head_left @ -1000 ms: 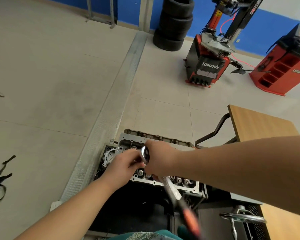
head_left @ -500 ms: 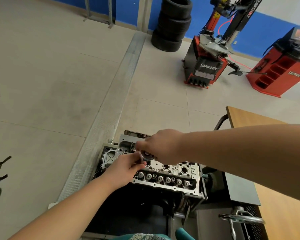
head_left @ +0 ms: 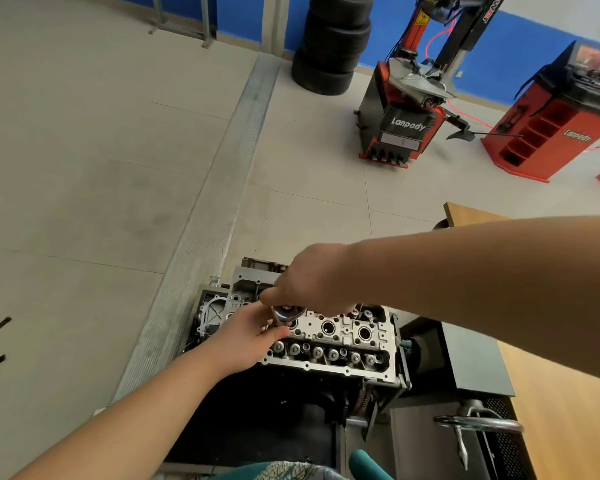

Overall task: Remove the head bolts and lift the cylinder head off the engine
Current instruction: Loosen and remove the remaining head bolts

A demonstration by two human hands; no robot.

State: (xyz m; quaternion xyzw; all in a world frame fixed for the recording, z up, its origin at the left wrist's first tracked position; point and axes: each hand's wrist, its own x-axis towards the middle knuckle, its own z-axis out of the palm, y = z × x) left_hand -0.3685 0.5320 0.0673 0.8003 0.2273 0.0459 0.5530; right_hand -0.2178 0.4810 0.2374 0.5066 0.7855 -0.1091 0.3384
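Working stage: I judge I am in the bolt-removal part of the task, with both hands at the left end of the cylinder head (head_left: 329,341).
Cylinder head: it sits flat on the engine (head_left: 219,308), which is mounted on a stand just left of the wooden bench (head_left: 568,410); no gap shows between head and block, so it is not lifted yet.
Right hand: my right hand (head_left: 312,278) reaches over from the right, fingers curled down round the shiny ratchet head (head_left: 286,312), which stands over the first round well of the cylinder head.
Left hand: my left hand (head_left: 246,336) comes up from below, its grip pinching at the socket end beneath the ratchet head; exactly what the fingertips hold is hidden.
Done: I cannot tell how many head bolts are out; the other central wells look dark and open, but their depths are unreadable.
Left: finish the bolt under the tool, check any remaining ones, then free both hands for lifting.
Risk: the cylinder head looks heavy and awkward, so I judge a two-handed, level lift is needed.
Surroundings: a tyre changer (head_left: 406,109) and stacked tyres (head_left: 333,43) stand well apart behind.
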